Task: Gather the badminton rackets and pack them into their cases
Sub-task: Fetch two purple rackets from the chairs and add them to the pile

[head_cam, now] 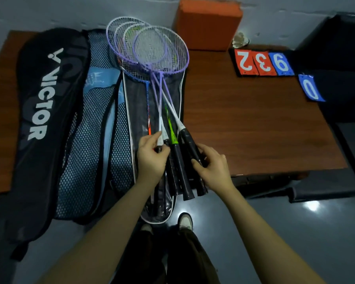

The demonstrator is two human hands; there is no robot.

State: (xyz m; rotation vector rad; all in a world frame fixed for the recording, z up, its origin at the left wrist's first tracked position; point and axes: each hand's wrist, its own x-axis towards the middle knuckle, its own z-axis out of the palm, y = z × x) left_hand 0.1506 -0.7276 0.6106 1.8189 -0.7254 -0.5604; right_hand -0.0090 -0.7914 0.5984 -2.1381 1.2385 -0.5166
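I have the rackets [152, 64] bunched on the open clear case [135, 111], left hand [151, 156] and right hand [212, 162] both gripping handles; none is zipped in, and the black Victor case [47, 111] lies unused far left.

Setting: sports hall or badminton club back room, judged by equipment. Brown tabletop [254, 124] against a pale painted wall. At 1 o'clock, flip score cards [263, 62] reading 2, 3, 9, 0, with a shuttlecock [240, 39] just behind. At 10 o'clock, black VICTOR racket bag [47, 111]. At 12 o'clock, several badminton rackets [152, 50]. Glossy grey floor [295, 222].
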